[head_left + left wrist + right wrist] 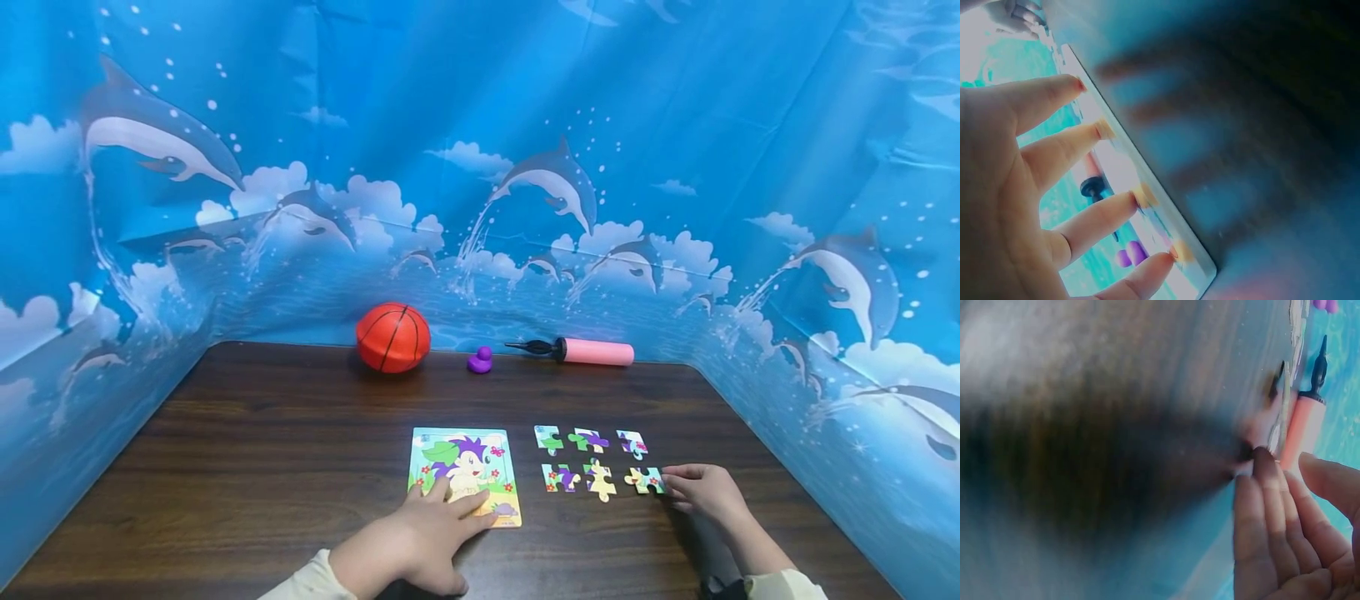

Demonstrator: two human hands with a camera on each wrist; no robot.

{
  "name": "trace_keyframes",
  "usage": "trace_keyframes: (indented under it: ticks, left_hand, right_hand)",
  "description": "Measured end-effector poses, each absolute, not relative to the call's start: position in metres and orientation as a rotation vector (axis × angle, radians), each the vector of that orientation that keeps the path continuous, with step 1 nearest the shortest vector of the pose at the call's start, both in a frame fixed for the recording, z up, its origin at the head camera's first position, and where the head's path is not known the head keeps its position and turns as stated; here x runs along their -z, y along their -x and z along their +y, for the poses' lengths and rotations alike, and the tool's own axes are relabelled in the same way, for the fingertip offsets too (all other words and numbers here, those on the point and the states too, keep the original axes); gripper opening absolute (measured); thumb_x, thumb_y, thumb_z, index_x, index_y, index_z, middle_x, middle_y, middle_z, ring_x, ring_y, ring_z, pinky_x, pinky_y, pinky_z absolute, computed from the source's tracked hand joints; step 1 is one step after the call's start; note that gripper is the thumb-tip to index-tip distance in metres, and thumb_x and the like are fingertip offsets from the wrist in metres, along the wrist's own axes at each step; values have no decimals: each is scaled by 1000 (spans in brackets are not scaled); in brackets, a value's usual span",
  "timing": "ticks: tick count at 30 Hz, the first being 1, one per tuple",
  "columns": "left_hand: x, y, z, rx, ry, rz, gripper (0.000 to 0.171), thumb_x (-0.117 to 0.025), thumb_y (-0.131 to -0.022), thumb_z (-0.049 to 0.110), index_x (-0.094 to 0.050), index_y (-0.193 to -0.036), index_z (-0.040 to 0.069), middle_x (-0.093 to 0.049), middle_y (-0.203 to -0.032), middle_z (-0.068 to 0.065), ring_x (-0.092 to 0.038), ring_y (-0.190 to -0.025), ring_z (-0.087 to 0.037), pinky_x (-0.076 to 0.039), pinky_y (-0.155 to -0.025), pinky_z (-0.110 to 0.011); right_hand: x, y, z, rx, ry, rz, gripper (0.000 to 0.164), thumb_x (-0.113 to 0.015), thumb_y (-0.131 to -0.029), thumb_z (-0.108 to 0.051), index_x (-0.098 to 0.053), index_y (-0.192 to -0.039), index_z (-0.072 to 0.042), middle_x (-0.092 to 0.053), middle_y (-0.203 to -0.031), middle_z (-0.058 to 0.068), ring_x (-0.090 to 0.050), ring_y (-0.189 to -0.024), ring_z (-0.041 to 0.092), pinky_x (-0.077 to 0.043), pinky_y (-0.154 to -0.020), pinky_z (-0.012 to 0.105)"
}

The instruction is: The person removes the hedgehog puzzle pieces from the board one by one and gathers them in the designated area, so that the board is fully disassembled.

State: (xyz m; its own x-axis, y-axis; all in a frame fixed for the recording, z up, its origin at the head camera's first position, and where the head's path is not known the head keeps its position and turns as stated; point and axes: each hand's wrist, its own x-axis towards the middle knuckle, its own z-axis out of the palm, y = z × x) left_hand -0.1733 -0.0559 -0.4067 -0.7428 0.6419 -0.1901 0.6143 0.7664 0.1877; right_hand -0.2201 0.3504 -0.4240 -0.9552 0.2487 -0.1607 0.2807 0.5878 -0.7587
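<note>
A square picture puzzle board with a purple-haired hedgehog lies flat on the table. My left hand rests over its lower left part, fingers spread; in the left wrist view the fingertips touch the board's near edge. To its right, several loose jigsaw pieces lie in two rows, among them a yellow one. My right hand touches the right end of the lower right jigsaw piece. In the right wrist view its fingers are nearly straight, with the thumb apart from them.
Along the back of the dark wooden table stand a red ball with black lines, a purple toy duck and a pink hand pump with a black nozzle. A blue dolphin-print sheet surrounds the table's back and sides.
</note>
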Motion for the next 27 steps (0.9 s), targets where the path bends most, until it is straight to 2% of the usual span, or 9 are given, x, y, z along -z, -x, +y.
trace_keyframes:
  ticks: [3, 6, 10, 13, 17, 24, 27]
  left_hand:
    - [406, 172, -62, -269, -944, 2704, 79, -76, -77, 52, -45, -148, 39, -37, -156, 7, -32, -138, -40, -32, -101, -70]
    - [405, 171, -70, -400, -910, 2691, 81, -75, -79, 51, -41, -151, 35, -36, -157, -3, -31, -140, -44, -32, -102, -69]
    - [405, 167, -84, -460, -921, 2744, 78, -72, -85, 47, -40, -153, 28, -37, -156, -6, -35, -141, -36, -33, -105, -63]
    - [406, 161, -93, -413, -953, 2804, 73, -69, -88, 47, -43, -151, 22, -40, -155, -5, -38, -139, -32, -34, -107, -58]
    - [407, 154, -101, -320, -1012, 2809, 68, -67, -89, 47, -50, -146, 14, -42, -152, -7, -40, -137, -28, -36, -107, -51]
    - [409, 152, -109, -198, -1250, 2750, 60, -66, -92, 40, -53, -144, 12, -46, -150, 1, -42, -137, -19, -40, -107, -39]
    - [410, 154, -112, -169, -1334, 2708, 57, -66, -93, 39, -54, -143, 12, -48, -149, 4, -43, -136, -15, -41, -106, -33]
  right_hand:
    - [420, 222, 344, 1131, -373, 2888, 25, -64, -94, -11, -70, -109, 8, -71, -96, 15, -67, -81, 21, -56, -69, 40]
    - [415, 223, 330, 991, -283, 2977, 24, -64, -94, -15, -70, -108, 4, -70, -99, 17, -64, -87, 28, -52, -72, 45]
    - [406, 226, 293, 1042, -139, 2990, 24, -64, -94, -14, -69, -111, 2, -69, -106, 19, -63, -97, 34, -51, -77, 49]
    - [401, 229, 256, 1084, 1, 2974, 23, -66, -94, -15, -70, -112, -1, -70, -107, 14, -64, -100, 32, -52, -77, 46]
    - [398, 234, 201, 1062, 173, 2929, 22, -71, -91, -17, -71, -111, -8, -70, -107, 7, -66, -93, 25, -54, -71, 40]
    - [400, 235, 119, 892, 563, 2784, 21, -73, -88, -12, -74, -109, -12, -65, -103, 4, -59, -87, 19, -52, -69, 38]
    - [402, 233, 97, 811, 636, 2734, 24, -76, -85, -15, -76, -109, -14, -62, -102, 2, -56, -83, 16, -50, -69, 36]
